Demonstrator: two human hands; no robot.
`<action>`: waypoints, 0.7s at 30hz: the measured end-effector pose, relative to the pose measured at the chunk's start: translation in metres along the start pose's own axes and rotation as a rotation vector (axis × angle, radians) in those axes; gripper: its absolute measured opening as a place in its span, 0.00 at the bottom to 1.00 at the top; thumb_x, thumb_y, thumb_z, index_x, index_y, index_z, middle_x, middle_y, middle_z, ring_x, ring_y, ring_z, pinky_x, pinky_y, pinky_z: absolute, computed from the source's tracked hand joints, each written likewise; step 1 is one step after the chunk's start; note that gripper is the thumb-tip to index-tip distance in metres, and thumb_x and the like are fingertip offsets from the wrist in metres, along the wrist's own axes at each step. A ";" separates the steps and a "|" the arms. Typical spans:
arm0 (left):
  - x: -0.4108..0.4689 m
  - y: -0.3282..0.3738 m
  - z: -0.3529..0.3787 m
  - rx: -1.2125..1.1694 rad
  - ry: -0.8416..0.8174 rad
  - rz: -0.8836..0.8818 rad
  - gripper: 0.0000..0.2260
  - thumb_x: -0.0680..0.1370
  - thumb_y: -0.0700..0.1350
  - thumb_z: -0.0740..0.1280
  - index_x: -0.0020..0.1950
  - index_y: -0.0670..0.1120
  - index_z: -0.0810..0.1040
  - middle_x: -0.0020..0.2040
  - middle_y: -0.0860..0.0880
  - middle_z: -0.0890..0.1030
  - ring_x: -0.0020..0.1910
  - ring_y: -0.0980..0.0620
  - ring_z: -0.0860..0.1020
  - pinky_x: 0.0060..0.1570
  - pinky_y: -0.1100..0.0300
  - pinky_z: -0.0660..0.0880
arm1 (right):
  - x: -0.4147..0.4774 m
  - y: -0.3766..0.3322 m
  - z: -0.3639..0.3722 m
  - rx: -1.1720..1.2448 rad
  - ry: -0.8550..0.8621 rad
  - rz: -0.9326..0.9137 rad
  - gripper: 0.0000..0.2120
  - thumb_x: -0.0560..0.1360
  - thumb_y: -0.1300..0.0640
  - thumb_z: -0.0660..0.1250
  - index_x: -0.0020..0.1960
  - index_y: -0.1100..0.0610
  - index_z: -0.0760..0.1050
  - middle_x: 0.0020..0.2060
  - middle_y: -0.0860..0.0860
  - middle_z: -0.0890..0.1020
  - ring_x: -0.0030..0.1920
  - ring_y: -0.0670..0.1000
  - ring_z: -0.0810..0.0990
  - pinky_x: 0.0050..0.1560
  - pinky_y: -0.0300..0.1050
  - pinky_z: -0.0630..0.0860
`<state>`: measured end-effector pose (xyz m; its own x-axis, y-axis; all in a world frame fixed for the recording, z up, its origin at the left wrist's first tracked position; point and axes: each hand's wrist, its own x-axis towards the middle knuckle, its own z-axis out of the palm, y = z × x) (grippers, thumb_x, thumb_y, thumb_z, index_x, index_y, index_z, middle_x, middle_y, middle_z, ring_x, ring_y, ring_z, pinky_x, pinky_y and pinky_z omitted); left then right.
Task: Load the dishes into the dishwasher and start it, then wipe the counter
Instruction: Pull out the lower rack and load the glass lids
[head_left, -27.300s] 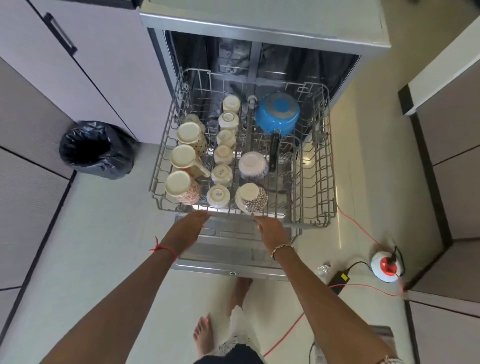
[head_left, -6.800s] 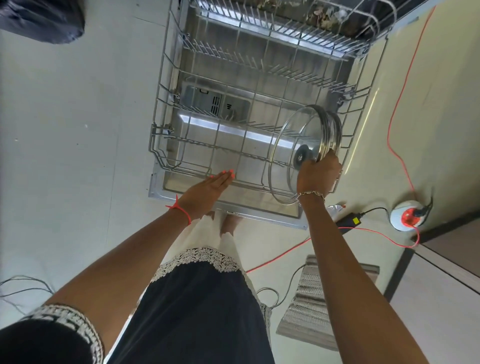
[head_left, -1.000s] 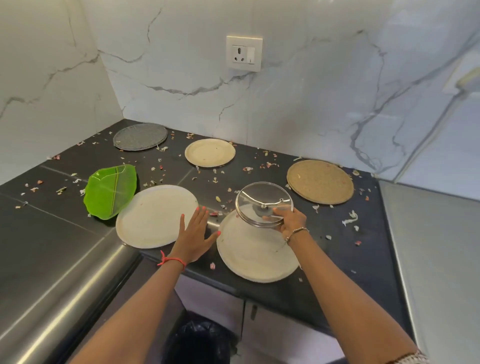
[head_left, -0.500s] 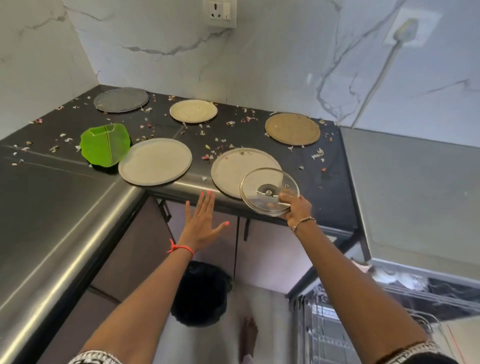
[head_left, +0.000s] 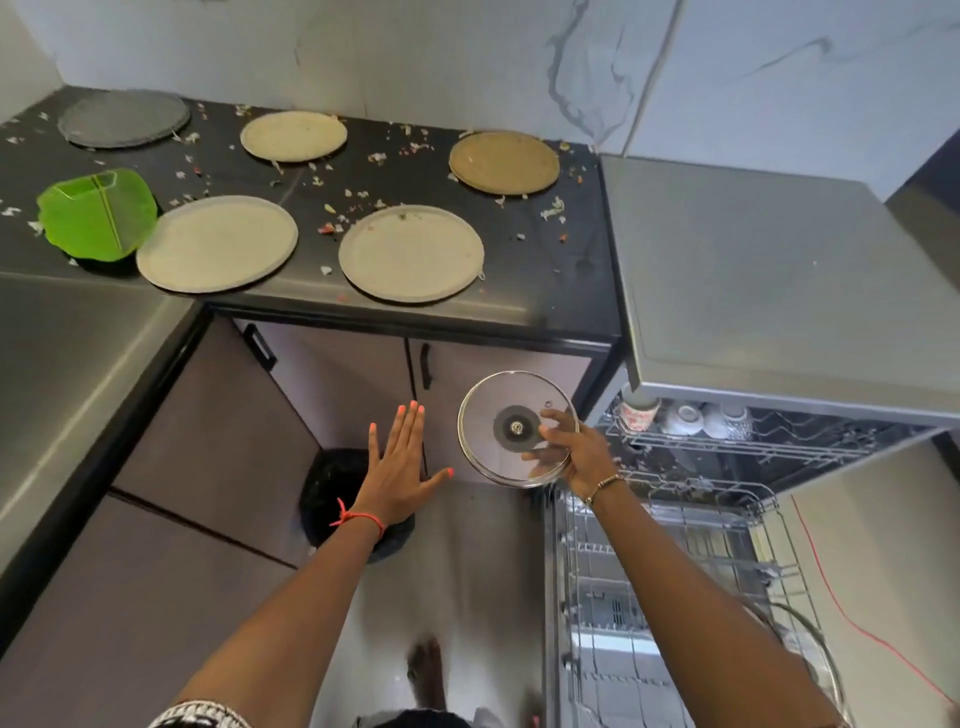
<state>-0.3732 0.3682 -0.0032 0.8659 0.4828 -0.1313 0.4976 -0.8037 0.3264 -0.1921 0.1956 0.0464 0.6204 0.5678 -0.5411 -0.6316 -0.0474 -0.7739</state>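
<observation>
1. The right hand (head_left: 579, 454) grips a small round glass lid with a metal rim (head_left: 511, 423) in mid-air beside the open dishwasher. The left hand (head_left: 397, 470) hovers flat and empty, fingers straight.
2. The pulled-out wire lower rack (head_left: 670, 566) holds a larger glass lid (head_left: 818, 649), and pale cups (head_left: 685, 415) sit above.
3. Left to do: six plates lie on the scrap-strewn black counter (head_left: 563, 249), then starting and wiping.

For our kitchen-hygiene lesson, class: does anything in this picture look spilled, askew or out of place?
Yes. Small food scraps lie strewn over the black counter, between and around the plates: a loose mess on a work surface. Nothing looks broken; the right hand holds the glass lid whole.
</observation>
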 end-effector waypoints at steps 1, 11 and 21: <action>-0.006 0.011 0.008 0.003 -0.017 0.006 0.49 0.62 0.77 0.30 0.73 0.46 0.32 0.74 0.52 0.32 0.72 0.56 0.30 0.67 0.49 0.26 | -0.006 0.006 -0.014 0.004 0.009 0.016 0.08 0.73 0.71 0.64 0.48 0.61 0.76 0.35 0.57 0.84 0.28 0.59 0.82 0.25 0.49 0.79; -0.067 0.119 0.084 -0.028 -0.019 -0.038 0.47 0.67 0.73 0.42 0.75 0.43 0.39 0.76 0.51 0.40 0.74 0.56 0.37 0.69 0.48 0.28 | -0.063 0.041 -0.147 0.015 0.040 0.102 0.10 0.73 0.73 0.63 0.49 0.61 0.76 0.38 0.55 0.84 0.30 0.58 0.83 0.28 0.52 0.80; -0.149 0.223 0.145 0.028 -0.099 -0.028 0.46 0.65 0.74 0.39 0.73 0.45 0.34 0.75 0.52 0.36 0.74 0.55 0.35 0.69 0.47 0.30 | -0.144 0.068 -0.270 -0.030 0.081 0.186 0.10 0.73 0.71 0.64 0.51 0.60 0.76 0.47 0.62 0.79 0.31 0.57 0.83 0.25 0.50 0.79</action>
<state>-0.3842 0.0666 -0.0465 0.8517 0.4698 -0.2320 0.5219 -0.8002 0.2955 -0.1986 -0.1114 -0.0168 0.5302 0.4792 -0.6995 -0.7255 -0.1706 -0.6668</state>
